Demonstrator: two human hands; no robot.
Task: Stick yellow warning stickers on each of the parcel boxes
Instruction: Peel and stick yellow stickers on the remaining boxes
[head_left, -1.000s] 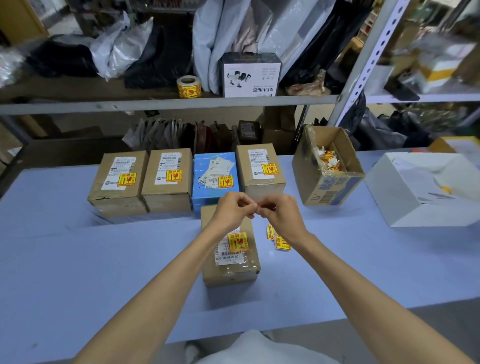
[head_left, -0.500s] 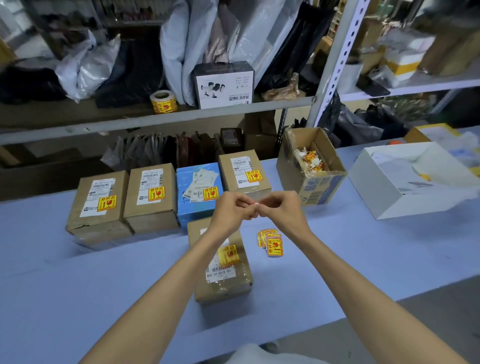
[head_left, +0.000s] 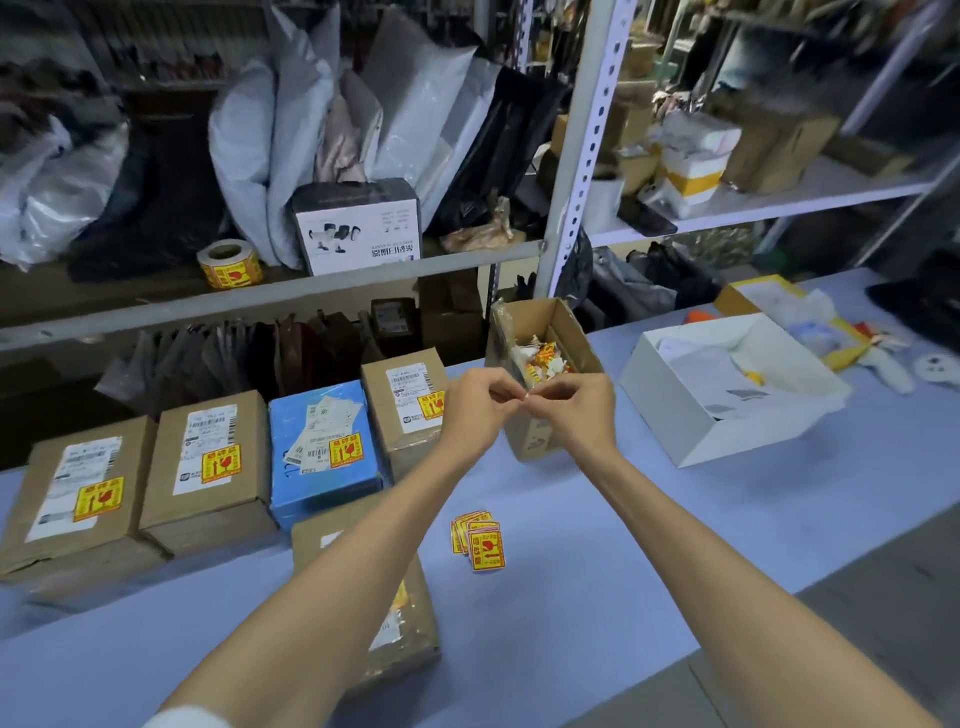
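Both hands have gone up and over to the right since a moment ago, and the head has turned that way too. Now the left hand (head_left: 475, 410) and the right hand (head_left: 571, 415) meet just in front of the open brown box (head_left: 537, 319) that has yellow and white scraps inside. I think the paper peeled off a sticker is about to be dropped in there.

All fingers are curled in tight. The tips of both hands pinch one small white bit (head_left: 524, 399) between them. It is too tiny to say what it is, but it looks like paper.

Down on the blue table (head_left: 623, 545), the near parcel box (head_left: 410, 613) lies under the left arm. A corner of a yellow sticker (head_left: 399, 597) peeks out on its top. Behind it, four parcel boxes (head_left: 208, 457) stand in a row, and each one has a yellow sticker already. So every box I can see looks done.

A little pile of spare stickers (head_left: 480, 540) lies just beside the near box, and no hand touches it.
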